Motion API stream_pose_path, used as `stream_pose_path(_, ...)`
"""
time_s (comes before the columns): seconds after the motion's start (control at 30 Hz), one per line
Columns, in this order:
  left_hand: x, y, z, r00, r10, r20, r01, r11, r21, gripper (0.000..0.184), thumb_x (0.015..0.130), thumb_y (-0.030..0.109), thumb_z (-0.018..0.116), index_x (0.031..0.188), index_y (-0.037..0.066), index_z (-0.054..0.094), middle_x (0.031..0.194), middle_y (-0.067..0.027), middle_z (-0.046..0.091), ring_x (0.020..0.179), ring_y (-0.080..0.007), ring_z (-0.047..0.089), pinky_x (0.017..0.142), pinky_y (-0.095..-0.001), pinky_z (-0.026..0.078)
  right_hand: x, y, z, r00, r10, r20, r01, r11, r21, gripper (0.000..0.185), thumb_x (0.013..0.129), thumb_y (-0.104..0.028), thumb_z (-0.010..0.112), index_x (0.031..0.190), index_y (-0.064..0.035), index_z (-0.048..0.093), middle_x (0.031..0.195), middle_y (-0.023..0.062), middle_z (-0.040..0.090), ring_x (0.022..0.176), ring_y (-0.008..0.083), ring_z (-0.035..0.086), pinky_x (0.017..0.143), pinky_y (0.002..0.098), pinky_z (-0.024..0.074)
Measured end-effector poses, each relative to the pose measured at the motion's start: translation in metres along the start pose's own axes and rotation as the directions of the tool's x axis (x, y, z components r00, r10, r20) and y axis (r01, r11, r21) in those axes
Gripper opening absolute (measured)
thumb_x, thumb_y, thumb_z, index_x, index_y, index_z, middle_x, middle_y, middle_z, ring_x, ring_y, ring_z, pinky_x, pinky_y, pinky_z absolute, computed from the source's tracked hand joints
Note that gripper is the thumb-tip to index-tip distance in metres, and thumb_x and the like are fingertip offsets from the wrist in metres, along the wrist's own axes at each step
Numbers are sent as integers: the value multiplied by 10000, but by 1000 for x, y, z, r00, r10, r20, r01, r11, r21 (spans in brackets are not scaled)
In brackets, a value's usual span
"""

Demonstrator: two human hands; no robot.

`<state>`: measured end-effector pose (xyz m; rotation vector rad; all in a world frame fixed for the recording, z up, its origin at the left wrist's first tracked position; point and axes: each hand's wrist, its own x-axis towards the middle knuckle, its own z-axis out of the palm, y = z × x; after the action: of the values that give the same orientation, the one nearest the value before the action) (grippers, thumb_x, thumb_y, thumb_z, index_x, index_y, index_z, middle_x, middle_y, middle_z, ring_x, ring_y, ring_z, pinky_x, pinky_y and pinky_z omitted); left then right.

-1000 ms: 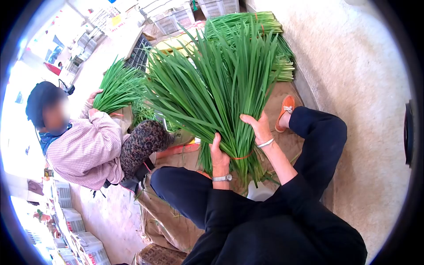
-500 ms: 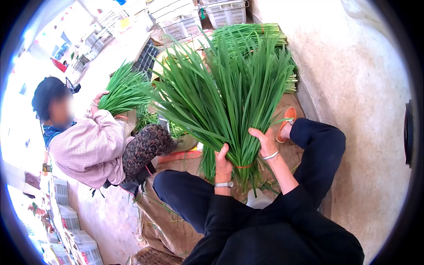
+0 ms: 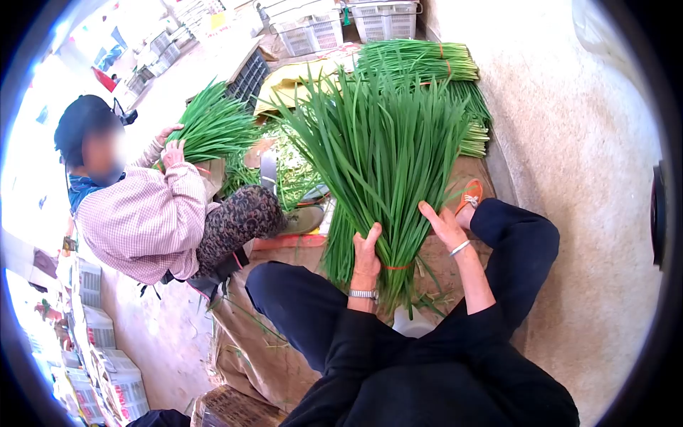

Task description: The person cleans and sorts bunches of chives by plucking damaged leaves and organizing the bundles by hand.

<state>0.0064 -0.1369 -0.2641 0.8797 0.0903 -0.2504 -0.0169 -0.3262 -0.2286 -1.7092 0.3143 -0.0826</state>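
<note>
One green bunch fills the centre. Left hand touches its lower left, grip unclear; right hand spreads open at right.

A thick leafy bundle of long, flat green blades stands gathered by a thin orange-red band, the landmark for its parts. On the far side of the band the blades spread into a broad fan, the outer ones on the left leaning farthest out, and their pointed tips end unevenly. At the band the bundle is at its narrowest, cinched all around. On the near side of it a short tuft of stem ends flares slightly.
</note>
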Motion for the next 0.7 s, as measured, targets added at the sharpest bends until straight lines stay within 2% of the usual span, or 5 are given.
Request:
stream_pose_path(0.07,0,-2,0,1000,2,-14,-2,1000,-8,317,824,185,649,1075,12,564,999,-37,605,879,-135,577,775,-288,469,-4,-5,-15,997,75,25,-54,878,-476,677,826,-565,523,1145,32,538,1013,255,618,969,342,600,874,361,439)
stream_pose_path(0.2,0,-6,-4,999,1,-44,-1,1000,-3,318,828,202,647,1071,13,569,993,-37,609,866,-132,584,768,-286,474,-33,-65,-30,979,136,149,-14,783,-622,590,807,-565,530,914,6,634,822,173,663,730,277,649,665,357,491)
stream_pose_path(0.43,-10,6,8,999,19,27,-20,999,45,328,844,221,623,1084,5,568,1005,-44,610,871,-134,584,769,-289,478,-33,-118,21,786,-613,80,606,738,-296,72,839,-5,562,892,20,604,793,88,626,698,142,615,618,242,489)
stream_pose_path(0.67,-6,-3,1,1000,-10,-14,10,999,39,312,832,192,636,1073,3,575,990,-40,610,856,-129,578,761,-274,471,20,-140,48,649,-760,29,729,610,-310,130,818,36,545,939,7,580,829,93,604,674,160,605,613,247,477)
stream_pose_path(0.7,-6,-4,0,1000,-10,-10,10,999,35,311,827,186,642,1069,1,578,987,-39,610,851,-125,573,761,-272,467,26,-144,49,637,-771,24,720,583,-376,79,803,-9,561,882,-17,560,836,107,620,689,274,619,615,349,492)
